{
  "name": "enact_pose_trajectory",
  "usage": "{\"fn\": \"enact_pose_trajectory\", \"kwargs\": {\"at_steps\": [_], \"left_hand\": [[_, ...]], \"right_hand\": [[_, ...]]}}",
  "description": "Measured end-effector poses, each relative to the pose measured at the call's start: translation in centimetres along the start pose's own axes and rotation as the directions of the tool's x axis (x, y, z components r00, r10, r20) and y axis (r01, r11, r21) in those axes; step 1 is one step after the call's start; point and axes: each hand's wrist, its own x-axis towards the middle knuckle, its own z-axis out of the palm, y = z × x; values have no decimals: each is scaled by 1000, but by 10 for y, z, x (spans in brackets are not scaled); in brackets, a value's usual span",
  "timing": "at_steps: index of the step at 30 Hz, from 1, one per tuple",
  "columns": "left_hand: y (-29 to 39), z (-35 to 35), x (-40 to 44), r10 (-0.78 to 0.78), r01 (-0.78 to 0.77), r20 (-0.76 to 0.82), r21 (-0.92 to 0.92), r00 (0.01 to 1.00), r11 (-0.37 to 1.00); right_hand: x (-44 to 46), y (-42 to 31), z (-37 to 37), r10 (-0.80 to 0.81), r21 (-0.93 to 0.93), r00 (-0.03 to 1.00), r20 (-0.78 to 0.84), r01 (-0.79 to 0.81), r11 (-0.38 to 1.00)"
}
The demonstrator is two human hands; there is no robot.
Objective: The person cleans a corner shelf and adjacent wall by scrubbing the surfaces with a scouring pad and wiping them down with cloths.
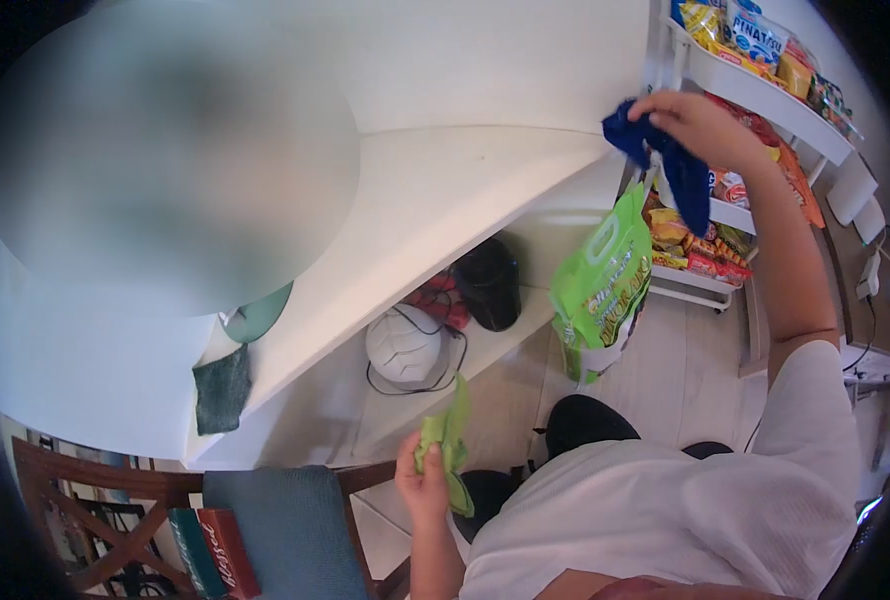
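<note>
My right hand (pixel 690 122) is raised at the upper right, its fingers pinching a dark blue cloth (pixel 687 185) that hangs down in front of a snack cart. Lower down and to the left, my left hand (pixel 423 478) grips a crumpled lime green cloth (pixel 453 455) between thumb and fingers. A dark green cloth (pixel 222 392) drapes over the edge of the white shelf (pixel 465 195), beside a partly hidden green round object (pixel 263 313).
A green bag (pixel 605 285) stands on the floor beside the snack cart (pixel 755 85). On the lower shelf are a white ball (pixel 403 343) and a black container (pixel 489 285). A cushioned chair (pixel 275 520) stands lower left. A large blur covers the upper left.
</note>
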Motion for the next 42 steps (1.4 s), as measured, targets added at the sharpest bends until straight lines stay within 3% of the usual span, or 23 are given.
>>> {"fn": "enact_pose_trajectory", "kwargs": {"at_steps": [1, 4, 7, 10, 13, 15, 21, 24, 28, 30, 33, 35, 36, 37, 39, 41, 42], "left_hand": [[3, 0, -1, -27, 27, -9, -23, 1000, 999], [16, 2, 0, -47, 45, -32, -50, 998, 998], [20, 0, -6, 0, -4, -88, -45, 996, 999], [19, -11, -27, -83, 43, -198, -199, 977, 979], [36, -11, -33, -213, 81, -333, -369, 918, 926], [35, -12, -26, -231, 82, -383, -366, 894, 927], [38, 4, 8, -236, 62, -267, -528, 934, 847], [40, 9, 16, -230, 38, -294, -540, 928, 841], [34, 6, 11, -229, 45, -303, -512, 925, 858], [31, -1, 1, -244, 66, -295, -506, 924, 860], [30, -7, -7, -273, 80, -315, -512, 909, 855], [18, -16, -11, -291, 86, -335, -512, 896, 855], [12, -20, -10, -282, 82, -307, -532, 909, 842], [9, -21, -10, -294, 95, -306, -528, 905, 844], [2, -23, -7, -320, 119, -314, -522, 894, 845], [4, -21, -5, -301, 118, -277, -528, 912, 841], [5, -19, -3, -291, 116, -259, -531, 921, 839]], "right_hand": [[2, -3, -5, -66, 139, 996, -57, 74, 988], [34, -15, -8, -372, 59, 873, -316, 410, 910], [80, -20, 33, -603, -482, 682, -414, 398, 781], [104, -28, 97, -581, -288, 797, -164, 524, 801], [112, -34, 138, -545, -286, 809, -218, 481, 829], [120, -42, 139, -512, -170, 834, -206, 485, 858], [108, -112, 159, -446, 227, 890, -91, 455, 861], [83, -174, 183, -636, 283, 763, -112, 638, 716], [49, -241, 196, -784, 514, 614, -92, 704, 491], [33, -245, 177, -723, 803, 686, -80, 474, 362], [24, -219, 150, -524, 971, 849, -70, 179, 160], [12, -185, 131, -368, 971, 917, -155, 209, 113], [1, -150, 111, -217, 983, 961, -173, 182, 24], [3, -126, 108, -110, 966, 960, -257, 260, 12], [-8, -96, 70, 168, 955, 940, -296, 288, 74], [-15, -80, 37, 424, 867, 756, -499, 431, 252], [-16, -57, 25, 379, 790, 699, -606, 477, 385]]}}
